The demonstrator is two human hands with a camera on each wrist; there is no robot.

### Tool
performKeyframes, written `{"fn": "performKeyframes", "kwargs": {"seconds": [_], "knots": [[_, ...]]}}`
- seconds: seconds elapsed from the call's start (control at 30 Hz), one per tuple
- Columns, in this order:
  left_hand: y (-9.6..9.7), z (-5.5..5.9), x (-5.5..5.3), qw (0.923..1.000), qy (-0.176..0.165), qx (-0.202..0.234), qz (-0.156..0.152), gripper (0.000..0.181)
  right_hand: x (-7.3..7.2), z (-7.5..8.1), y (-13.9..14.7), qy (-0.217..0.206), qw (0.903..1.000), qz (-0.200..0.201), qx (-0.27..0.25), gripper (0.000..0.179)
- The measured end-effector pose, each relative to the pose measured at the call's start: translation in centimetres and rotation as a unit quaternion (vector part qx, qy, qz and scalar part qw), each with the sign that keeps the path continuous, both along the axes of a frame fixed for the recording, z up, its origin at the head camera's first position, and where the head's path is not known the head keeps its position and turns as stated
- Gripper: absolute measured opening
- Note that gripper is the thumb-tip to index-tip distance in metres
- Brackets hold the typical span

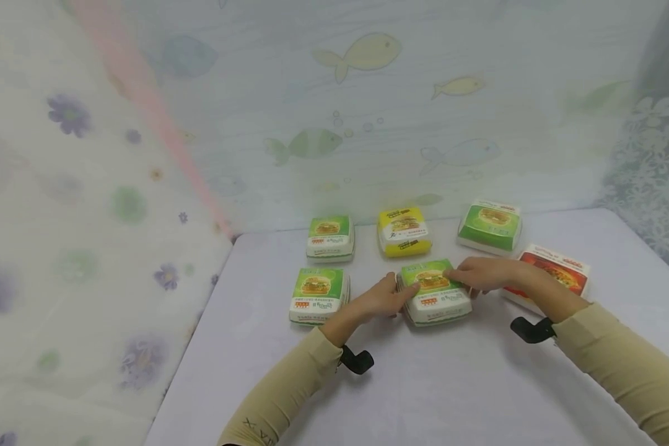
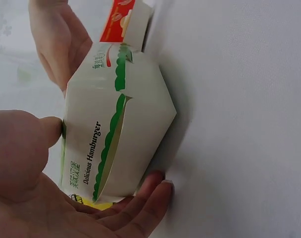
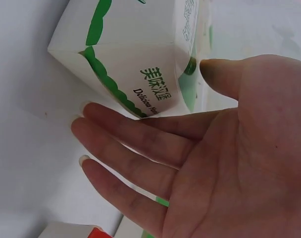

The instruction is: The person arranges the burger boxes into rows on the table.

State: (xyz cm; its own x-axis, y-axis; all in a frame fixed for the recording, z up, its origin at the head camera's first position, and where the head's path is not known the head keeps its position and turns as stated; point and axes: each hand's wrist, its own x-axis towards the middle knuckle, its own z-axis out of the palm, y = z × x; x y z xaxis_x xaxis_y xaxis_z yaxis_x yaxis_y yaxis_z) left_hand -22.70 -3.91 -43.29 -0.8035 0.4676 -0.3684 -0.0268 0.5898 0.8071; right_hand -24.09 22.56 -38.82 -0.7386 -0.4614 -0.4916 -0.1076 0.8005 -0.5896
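Note:
A green-and-white hamburger box (image 1: 437, 303) sits in the front middle of the table, a burger picture on its lid. My left hand (image 1: 381, 297) holds its left side, thumb on the lid. In the left wrist view the fingers (image 2: 153, 198) reach low around the box's (image 2: 135, 144) side, close over the cloth. At the opposite side, my right hand (image 1: 485, 272) has its thumb at the lid's edge. The right wrist view shows that thumb (image 3: 222, 74) by the lid corner and the index finger behind the box (image 3: 135, 64), the other fingers extended.
Two more green hamburger boxes stand at left, one behind (image 1: 330, 238) the other (image 1: 318, 296). A yellow box (image 1: 404, 232) is at the back middle, a green box (image 1: 490, 227) back right. A red box (image 1: 557, 272) lies beside my right wrist. Printed curtains (image 1: 368, 155) hang behind the white table (image 1: 245, 371).

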Motion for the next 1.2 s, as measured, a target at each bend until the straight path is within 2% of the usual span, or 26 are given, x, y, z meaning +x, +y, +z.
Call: {"fn": "performKeyframes", "kwargs": {"seconds": [0.2, 0.5, 0.8, 0.97, 1.1, 1.2], "knots": [[0.0, 0.1, -0.2, 0.9999, -0.008, -0.008, 0.002, 0.076, 0.3, -0.2, 0.0, -0.004, 1.0, 0.003, -0.001, 0.054], [-0.1, -0.3, -0.7, 0.9997, -0.015, -0.015, 0.014, 0.08, 1.0, 0.0, -0.2, -0.016, 0.9997, -0.001, -0.019, 0.053], [-0.5, 0.1, -0.5, 0.9997, -0.003, -0.025, 0.007, 0.079, 1.4, -0.1, -0.8, -0.011, 0.9986, -0.016, -0.05, 0.049], [-1.3, 0.5, -0.3, 0.9995, 0.008, -0.029, 0.005, 0.069, 1.6, 0.0, -1.8, 0.003, 0.9982, -0.019, -0.056, 0.049], [-1.7, 0.8, 0.0, 0.9994, 0.002, -0.033, 0.012, 0.063, 1.8, -0.1, -2.4, 0.004, 0.9978, -0.031, -0.059, 0.049], [-2.0, 1.0, 0.1, 0.9992, -0.004, -0.036, 0.018, 0.065, 1.9, -0.3, -2.8, 0.0, 0.997, -0.046, -0.062, 0.049]]}}
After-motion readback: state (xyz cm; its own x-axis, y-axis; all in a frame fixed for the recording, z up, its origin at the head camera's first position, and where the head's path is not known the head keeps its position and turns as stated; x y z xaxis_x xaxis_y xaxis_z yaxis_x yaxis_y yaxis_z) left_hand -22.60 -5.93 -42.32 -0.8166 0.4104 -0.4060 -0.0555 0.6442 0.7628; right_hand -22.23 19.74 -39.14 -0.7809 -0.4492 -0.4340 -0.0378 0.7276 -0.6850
